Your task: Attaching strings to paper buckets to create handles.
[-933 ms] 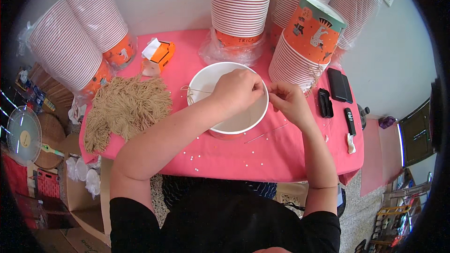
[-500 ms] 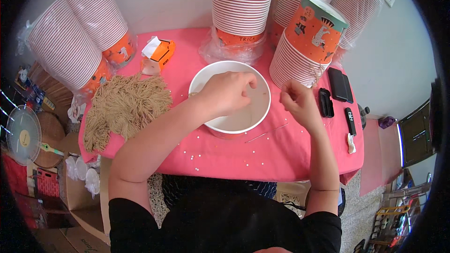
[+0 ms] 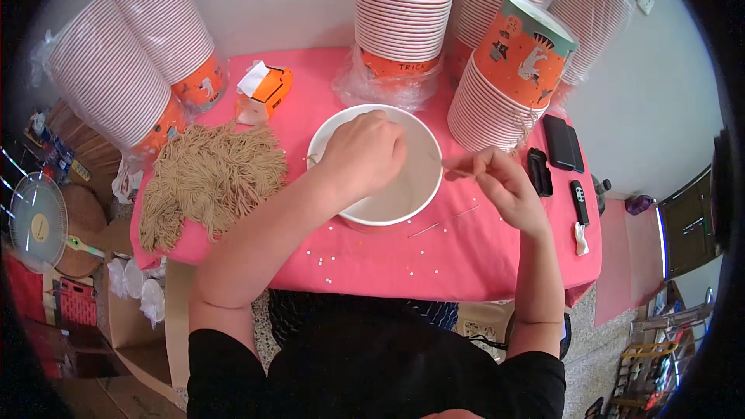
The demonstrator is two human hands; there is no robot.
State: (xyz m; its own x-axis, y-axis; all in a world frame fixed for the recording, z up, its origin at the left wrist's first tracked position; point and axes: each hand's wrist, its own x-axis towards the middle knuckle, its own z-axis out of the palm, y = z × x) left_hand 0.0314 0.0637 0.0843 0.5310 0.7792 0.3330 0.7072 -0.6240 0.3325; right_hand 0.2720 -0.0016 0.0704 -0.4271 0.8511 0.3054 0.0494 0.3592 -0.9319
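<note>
**Left hand in bowl, right hand holding thin needle at rim**

The left hand [image 3: 363, 157] rests inside the round white paper bowl [image 3: 411, 186] at the centre of the pink cloth-covered table [image 3: 497, 264]. Its fingers are curled downward; whether they pinch anything cannot be told, as the back of the hand covers them. The right hand [image 3: 497, 186] sits just beside the bowl's right rim, fingers closed in a pinch on a thin pale needle-like stick [image 3: 454, 171].

Orientation: the stick's long axis runs roughly left to right, its free end pointing left over the bowl rim toward the left hand. A second thin metal pin [image 3: 442, 222] lies loose on the cloth just below the bowl, slanting up to the right.

Surroundings: a heap of tan cord lengths [image 3: 209, 178] lies left of the bowl; small white beads [image 3: 326, 257] are scattered on the cloth in front of it; stacks of striped paper tubs [image 3: 402, 19] stand behind.

Risks, as judged: the pointed end is near the left fingers, so a slip could prick them. Loose beads lie near the table's front edge and could roll off if the cloth is nudged. The loose pin could be swept off by the right forearm.
</note>
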